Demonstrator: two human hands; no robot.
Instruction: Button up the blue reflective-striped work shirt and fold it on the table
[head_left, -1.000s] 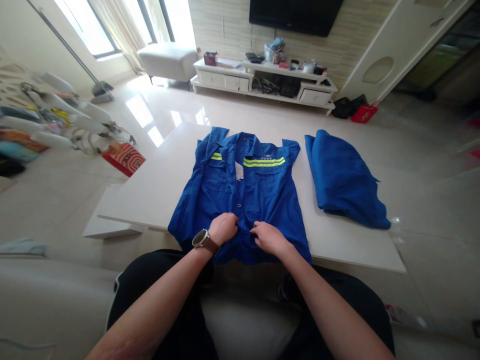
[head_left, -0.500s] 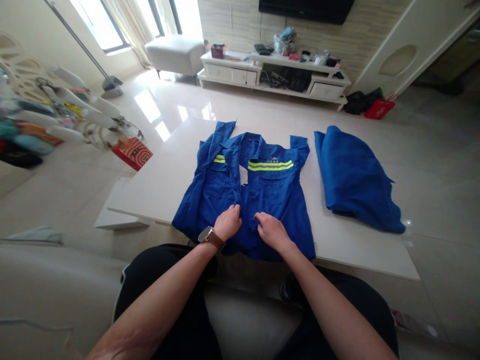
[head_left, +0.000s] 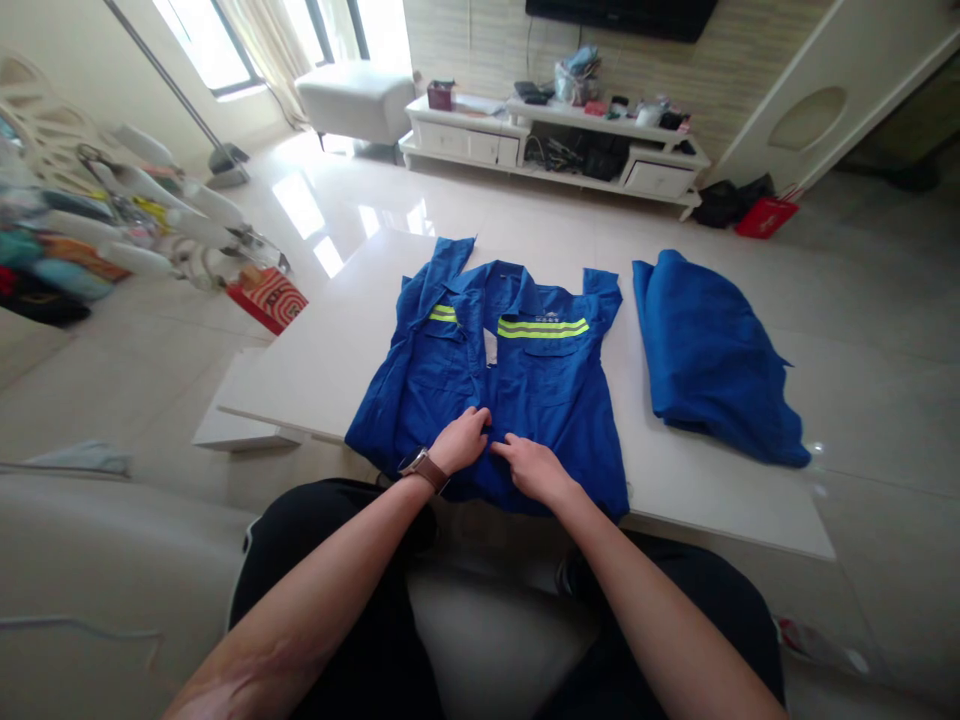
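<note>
A blue work jacket [head_left: 555, 385] with yellow-and-grey reflective strips lies front up on the white table [head_left: 300, 370], its collar toward the far side and its lower end hanging over the near edge. My left hand [head_left: 461, 440], with a brown-strapped watch [head_left: 422, 467] on the wrist, is closed on the left front edge of the jacket. Close beside it, my right hand [head_left: 534, 470] pinches the other front edge, its index finger pointing left. The two front edges meet near my fingertips and gape higher up, where a white patch [head_left: 491, 348] shows.
Another blue garment [head_left: 712, 350] lies folded on the table to the right. Beyond the table stand a white TV cabinet [head_left: 465, 140] with clutter and a pale bench [head_left: 356, 100]. A red patterned bag [head_left: 268, 298] sits on the floor at left.
My right hand has moved left toward my left hand, bringing the jacket's right front edge with it. The gap between the lower front edges has narrowed.
</note>
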